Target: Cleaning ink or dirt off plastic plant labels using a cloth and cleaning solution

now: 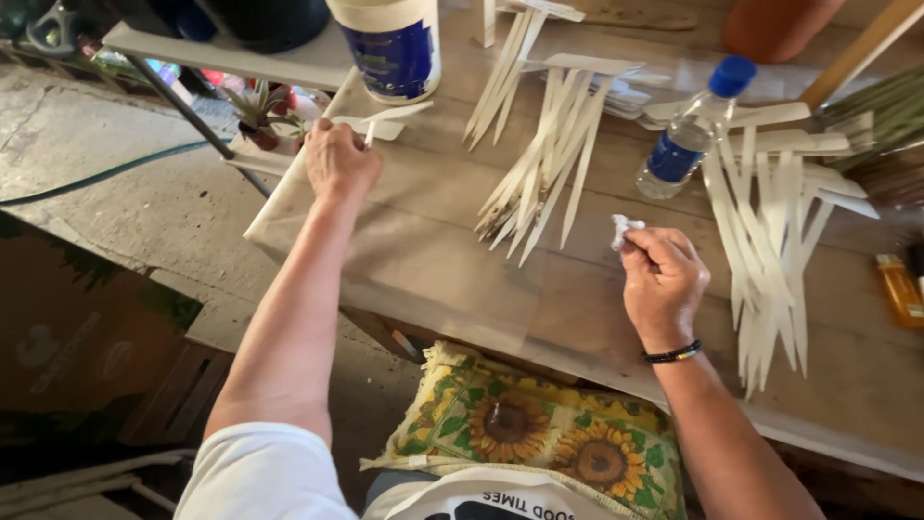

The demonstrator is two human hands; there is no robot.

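Note:
My left hand (pixel 339 162) is closed around the stem of a white T-shaped plant label (pixel 385 121), held near the left edge of a wooden table (pixel 452 279). My right hand (pixel 662 281), with a dark bracelet at the wrist, pinches a small crumpled white wad (pixel 622 228) above the table's middle. Between the hands lies a fanned pile of white plant labels (pixel 544 164). A second spread of labels (pixel 775 231) lies to the right of my right hand.
A clear plastic bottle with a blue cap (pixel 693 130) lies on the table behind my right hand. A white tub with a blue label (pixel 393 46) stands at the back left. A sunflower-print cushion (pixel 539 433) is on my lap. A small potted plant (pixel 258 111) sits left.

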